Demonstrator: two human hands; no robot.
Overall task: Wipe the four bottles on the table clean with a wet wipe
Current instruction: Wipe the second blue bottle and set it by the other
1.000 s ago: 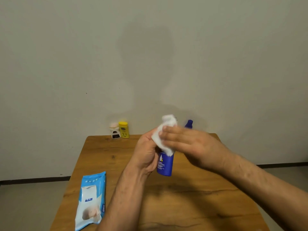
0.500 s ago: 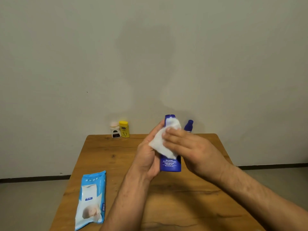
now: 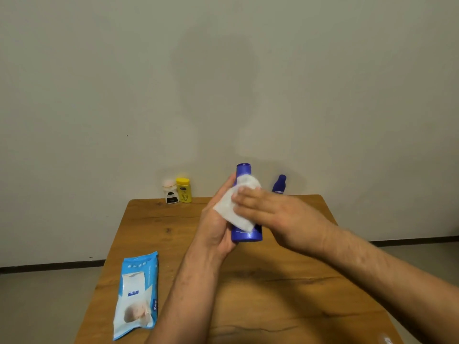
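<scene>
— Where's the large blue bottle point(image 3: 248, 235)?
— Upright above the wooden table point(image 3: 154, 219), gripped by the left hand point(image 3: 218, 227), fingers wrapped round it.
— And the right hand point(image 3: 280, 214)?
— Straight fingers press the wet wipe point(image 3: 231, 209) onto its front. The small blue bottle point(image 3: 280, 184), yellow bottle point(image 3: 184, 190) and white bottle point(image 3: 171, 192) stand at the far edge.

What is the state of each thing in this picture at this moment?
big blue bottle: upright, gripped by the left hand, cap on.
wet wipe: pressed against it by the right hand.
small blue bottle: standing at the far edge of the table.
yellow bottle: standing, cap on.
white bottle: standing beside the yellow bottle.
pack of wipes: lying flat on the table.
</scene>
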